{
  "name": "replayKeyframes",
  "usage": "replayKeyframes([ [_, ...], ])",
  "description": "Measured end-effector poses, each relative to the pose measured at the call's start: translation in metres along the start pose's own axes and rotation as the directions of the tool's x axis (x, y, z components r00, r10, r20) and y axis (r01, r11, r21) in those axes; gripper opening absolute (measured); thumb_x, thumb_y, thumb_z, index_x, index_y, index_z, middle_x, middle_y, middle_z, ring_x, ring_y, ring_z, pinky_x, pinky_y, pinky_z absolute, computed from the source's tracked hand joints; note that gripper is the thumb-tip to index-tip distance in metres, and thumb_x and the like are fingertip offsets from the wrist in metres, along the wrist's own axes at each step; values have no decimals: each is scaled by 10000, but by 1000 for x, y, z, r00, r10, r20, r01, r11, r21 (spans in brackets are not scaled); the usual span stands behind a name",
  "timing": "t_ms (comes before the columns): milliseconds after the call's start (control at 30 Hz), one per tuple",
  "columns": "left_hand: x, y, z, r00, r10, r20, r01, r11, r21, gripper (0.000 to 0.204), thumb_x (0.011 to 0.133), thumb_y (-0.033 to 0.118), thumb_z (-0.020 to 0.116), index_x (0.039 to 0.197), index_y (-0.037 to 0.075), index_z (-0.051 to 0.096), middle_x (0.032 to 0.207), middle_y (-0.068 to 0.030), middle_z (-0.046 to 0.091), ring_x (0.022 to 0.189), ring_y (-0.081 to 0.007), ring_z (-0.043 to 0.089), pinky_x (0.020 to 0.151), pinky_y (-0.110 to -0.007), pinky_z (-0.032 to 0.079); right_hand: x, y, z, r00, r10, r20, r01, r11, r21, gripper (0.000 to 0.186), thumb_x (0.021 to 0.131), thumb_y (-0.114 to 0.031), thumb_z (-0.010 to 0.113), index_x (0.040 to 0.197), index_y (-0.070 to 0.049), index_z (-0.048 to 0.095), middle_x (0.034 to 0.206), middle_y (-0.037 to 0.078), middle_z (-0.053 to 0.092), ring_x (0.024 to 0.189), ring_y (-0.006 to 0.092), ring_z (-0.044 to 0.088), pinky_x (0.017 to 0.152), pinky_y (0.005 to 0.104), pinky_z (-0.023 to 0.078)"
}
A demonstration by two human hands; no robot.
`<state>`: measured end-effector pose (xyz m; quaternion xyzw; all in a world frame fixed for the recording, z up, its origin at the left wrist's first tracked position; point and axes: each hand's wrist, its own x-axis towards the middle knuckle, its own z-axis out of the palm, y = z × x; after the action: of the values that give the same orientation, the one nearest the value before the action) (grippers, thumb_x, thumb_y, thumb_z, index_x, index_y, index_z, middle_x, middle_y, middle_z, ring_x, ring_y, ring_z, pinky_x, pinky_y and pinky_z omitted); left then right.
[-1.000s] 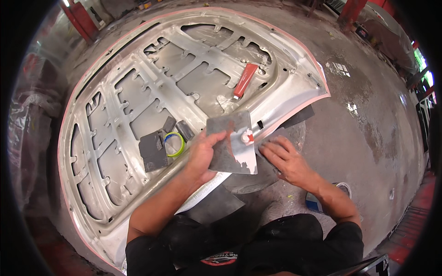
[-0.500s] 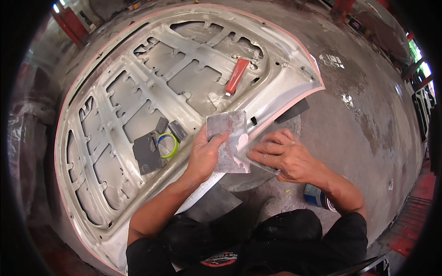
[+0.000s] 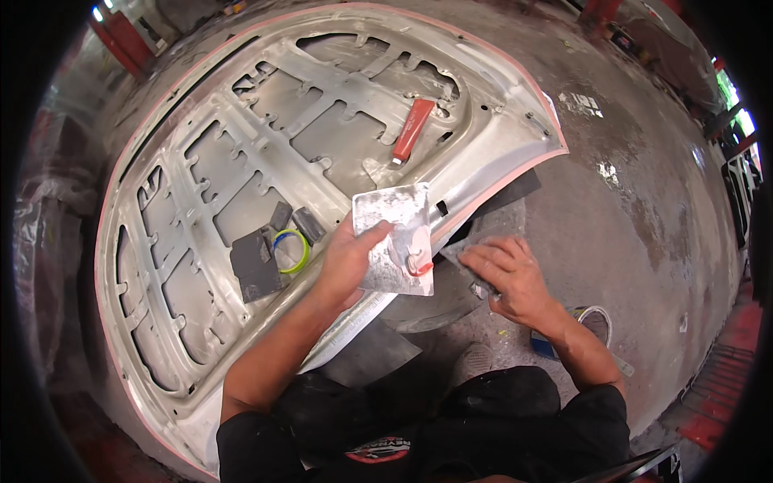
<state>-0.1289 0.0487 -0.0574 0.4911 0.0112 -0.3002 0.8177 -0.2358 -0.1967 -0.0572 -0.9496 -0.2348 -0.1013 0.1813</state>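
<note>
My left hand point(image 3: 345, 262) grips a flat grey metal mixing plate point(image 3: 378, 278) by its left side, thumb on top. Near the plate's right edge lies a patch of pale pinkish filler paste point(image 3: 419, 241) with an orange-red streak point(image 3: 419, 269) across it. To the right, and apart from the plate, my right hand point(image 3: 511, 270) is closed around a thin grey spreader point(image 3: 456, 253), its edge pointing left. Beyond the plate, a red tube point(image 3: 414, 129) with a white tip lies on the metal car hood point(image 3: 322, 173).
On the hood, left of my hands, are dark sanding pieces point(image 3: 256, 270) and a yellow-green tape ring point(image 3: 302, 259). An open can point(image 3: 597, 312) stands on the floor beyond my right forearm. Under the hood's near edge is a round dark support point(image 3: 431, 314).
My right hand has drawn away from the plate, slightly right, with the spreader. The plate has tilted and catches more light. An orange-red streak now shows in the paste.
</note>
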Motion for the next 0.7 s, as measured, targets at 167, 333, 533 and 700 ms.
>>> replayKeyframes([
  [167,-7,-15,13,973,185,141,-233,775,588,261,977,190,544,1168,18,594,984,-26,640,908,-96,571,788,-270,472,27,-4,12,973,78,-217,-48,989,142,687,552,6,630,1232,-80,587,1195,91,581,1100,316,526,926,408,413],
  [333,-11,-18,21,920,382,86,-357,728,585,277,952,150,558,1185,2,584,941,-39,664,808,-100,582,741,-262,477,24,-34,30,990,13,-142,30,954,299,667,531,-4,642,1195,-55,623,1150,98,614,1052,307,556,905,415,448],
  [533,-13,-2,18,940,316,-125,-226,857,464,258,932,119,585,1158,-4,576,965,-45,655,819,-88,580,723,-242,475,17,-36,29,998,-62,-14,63,956,285,656,539,6,640,1191,-66,630,1166,77,619,1052,294,562,901,399,450],
  [700,-11,22,12,867,479,-134,-450,870,200,221,952,145,584,1133,20,561,939,-36,641,807,-104,603,684,-265,509,8,-32,26,990,15,-141,28,954,298,609,580,37,626,1179,-73,631,1159,111,617,1022,325,575,899,428,459],
])
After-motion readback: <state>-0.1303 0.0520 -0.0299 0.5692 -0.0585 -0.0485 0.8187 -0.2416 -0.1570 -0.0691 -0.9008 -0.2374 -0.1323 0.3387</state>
